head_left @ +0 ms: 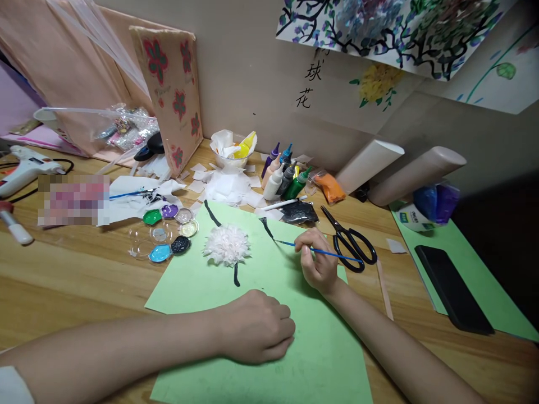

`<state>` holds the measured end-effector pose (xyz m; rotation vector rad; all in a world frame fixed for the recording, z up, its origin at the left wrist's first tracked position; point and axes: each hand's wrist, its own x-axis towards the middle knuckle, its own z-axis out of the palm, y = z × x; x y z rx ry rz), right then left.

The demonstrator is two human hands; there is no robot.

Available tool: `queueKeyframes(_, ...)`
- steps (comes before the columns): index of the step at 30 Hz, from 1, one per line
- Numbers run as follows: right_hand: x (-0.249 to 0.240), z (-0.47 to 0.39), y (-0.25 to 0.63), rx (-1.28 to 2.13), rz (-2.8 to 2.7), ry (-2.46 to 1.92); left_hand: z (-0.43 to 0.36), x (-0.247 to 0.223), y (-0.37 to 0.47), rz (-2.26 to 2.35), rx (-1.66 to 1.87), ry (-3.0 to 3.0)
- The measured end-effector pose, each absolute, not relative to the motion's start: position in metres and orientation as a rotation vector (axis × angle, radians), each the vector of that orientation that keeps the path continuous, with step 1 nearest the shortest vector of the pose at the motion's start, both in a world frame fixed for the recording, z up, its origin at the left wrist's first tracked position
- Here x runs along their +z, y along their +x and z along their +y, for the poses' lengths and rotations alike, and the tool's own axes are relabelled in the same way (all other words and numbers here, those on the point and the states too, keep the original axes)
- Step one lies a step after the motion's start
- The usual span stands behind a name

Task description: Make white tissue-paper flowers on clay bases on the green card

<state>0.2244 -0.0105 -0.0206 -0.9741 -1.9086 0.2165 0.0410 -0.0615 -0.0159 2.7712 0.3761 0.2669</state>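
A thin blue paintbrush (318,251) is pinched in the fingers of my right hand (319,264). Its tip touches the lower end of a short black stroke (266,228) on a green sheet of paper (295,370). My left hand (259,327) lies across the sheet, curled into a fist, with nothing seen in it. On the paper's upper left sits a ruffled pale-pink paper flower (227,245). One black line runs above the flower and another black line (236,275) below it. Small open paint pots (169,211), green, purple, silver, blue and black among them, stand left of the sheet.
Black scissors (351,238) lie just right of my right hand. Behind the sheet are several paint bottles (286,177), white paper pieces (225,185) and a bowl (231,160). A glue gun (29,168) is far left; a black phone (452,289) lies right.
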Motion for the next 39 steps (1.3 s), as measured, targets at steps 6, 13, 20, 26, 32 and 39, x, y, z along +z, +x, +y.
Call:
queueKeyframes(6,-0.0194,-0.0098,0.2232,0.218,-1.928,-0.969,-0.0615,-0.0181,0.0409,0.376,0.275,2.779)
queueKeyframes(13,-0.0202,-0.0121,0.2251,0.231,-1.884,-0.947,-0.0612,-0.0174,0.0411,0.38,0.286,2.782)
queueKeyframes(20,-0.0227,-0.0123,0.2274,0.168,-1.816,-0.899,-0.061,-0.0181,0.0411,0.378,0.291,2.775)
queueKeyframes(26,-0.0193,-0.0096,0.2233,0.206,-1.877,-0.989,-0.0603,-0.0172,0.0413,0.379,0.297,2.776)
queueKeyframes(32,-0.0208,-0.0105,0.2244,0.221,-1.867,-0.965,-0.0603,-0.0171,0.0412,0.372,0.283,2.773)
queueKeyframes(39,-0.0211,-0.0127,0.2253,0.2,-1.774,-0.931,-0.0599,-0.0171,0.0414,0.377,0.28,2.776)
